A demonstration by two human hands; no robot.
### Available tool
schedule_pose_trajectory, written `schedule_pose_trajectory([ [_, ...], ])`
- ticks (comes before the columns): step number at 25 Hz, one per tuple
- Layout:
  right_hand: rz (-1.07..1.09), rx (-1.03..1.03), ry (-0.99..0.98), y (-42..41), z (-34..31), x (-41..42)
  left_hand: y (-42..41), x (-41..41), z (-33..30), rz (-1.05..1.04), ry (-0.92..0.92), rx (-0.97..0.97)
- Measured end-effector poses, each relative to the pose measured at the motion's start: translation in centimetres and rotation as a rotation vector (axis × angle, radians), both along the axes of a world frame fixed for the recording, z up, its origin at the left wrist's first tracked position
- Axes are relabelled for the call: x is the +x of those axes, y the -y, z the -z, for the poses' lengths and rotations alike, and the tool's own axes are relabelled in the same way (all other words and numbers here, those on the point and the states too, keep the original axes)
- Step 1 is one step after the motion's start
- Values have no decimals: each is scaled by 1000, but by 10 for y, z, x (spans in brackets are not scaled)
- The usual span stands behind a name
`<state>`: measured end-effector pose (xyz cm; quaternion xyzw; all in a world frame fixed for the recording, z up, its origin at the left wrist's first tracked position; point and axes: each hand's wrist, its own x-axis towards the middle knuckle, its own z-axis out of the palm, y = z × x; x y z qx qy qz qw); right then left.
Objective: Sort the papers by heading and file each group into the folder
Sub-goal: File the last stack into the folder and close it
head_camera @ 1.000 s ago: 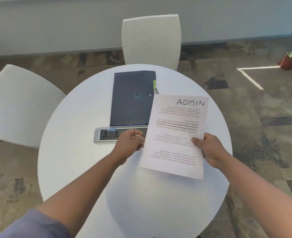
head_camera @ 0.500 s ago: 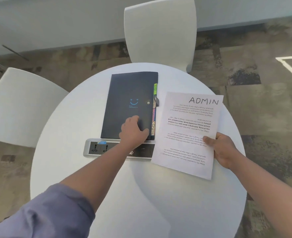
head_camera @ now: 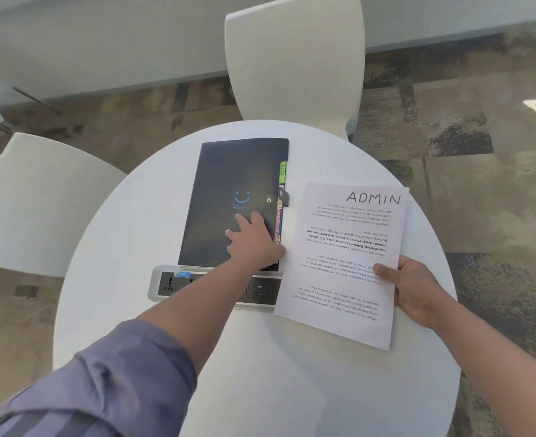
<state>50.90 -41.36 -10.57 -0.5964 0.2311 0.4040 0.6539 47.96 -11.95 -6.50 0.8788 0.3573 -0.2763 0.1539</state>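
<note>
White and round, the smooth surface carried one folder, one sheet of paper and one recessed socket panel. Nearest the camera, two forearms reached forward; the left one wore a purple-grey fabric sleeve, pushed up to the elbow.

The right hand made its grip on the single sheet of paper, thumb on top near the sheet's right edge and the other fingers curled beneath, pinching it. That sheet was thin, white and rectangular, printed with small text that read upside down, and the word ADMIN was handwritten at its far end. Its left edge lay over the right end of the socket panel, a long grey-rimmed rectangle with dark outlets set into the surface just nearer than the left grip.

The left hand lay on the folder, fingers spread and fairly straight, pressing flat on the cover's near right part. This one folder was dark navy, matte and rectangular, with a pale blue smile mark and a small round snap beyond the fingertips. Coloured index tabs stuck out along its right edge, between the two grips.

Farther off stood two white moulded chairs with curved backs, one beyond the folder and one to the left, on mottled brown and grey carpet.
</note>
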Motion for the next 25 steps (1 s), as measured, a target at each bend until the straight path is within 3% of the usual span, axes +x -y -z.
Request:
schedule_pose_trajectory([
  [3,4,10,-1,1,-1,0,6,1,-9,103,123,0],
  [7,15,-11,4,1,-5,-2,1,-9,-43,297,102,65],
  [14,116,-143,86,-15,-30,-29,-44,-46,-131,211,299,243],
  [20,81,-192,252,-49,-102,-53,-94,-108,-187,97,505,214],
  [25,72,-236,357,-89,-155,-105,-112,-191,-208,77,630,69],
])
